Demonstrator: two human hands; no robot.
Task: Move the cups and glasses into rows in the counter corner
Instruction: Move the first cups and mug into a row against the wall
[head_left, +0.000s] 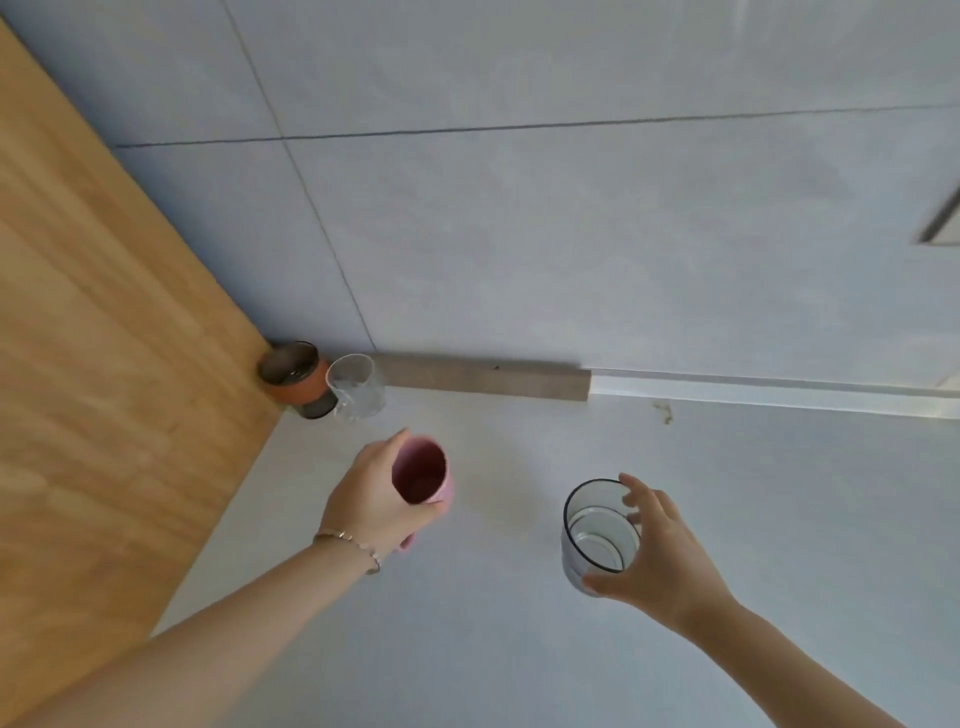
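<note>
My left hand (371, 496) grips a pink cup (422, 472) from its left side, just in front of the corner. My right hand (657, 553) wraps a clear glass with a dark rim (597, 530) from the right, thumb low and fingers at the rim. In the counter corner a dark glass with an orange band (296, 376) stands against the wooden panel, and a small clear glass (356, 387) stands right beside it. I cannot tell whether the held cup and glass rest on the counter or are lifted.
A wooden side panel (104, 338) borders the white counter (519, 649) on the left. A tiled wall (571, 234) rises behind, with a grey strip (483, 382) along its base. A small stain (665, 413) marks the counter at the back right.
</note>
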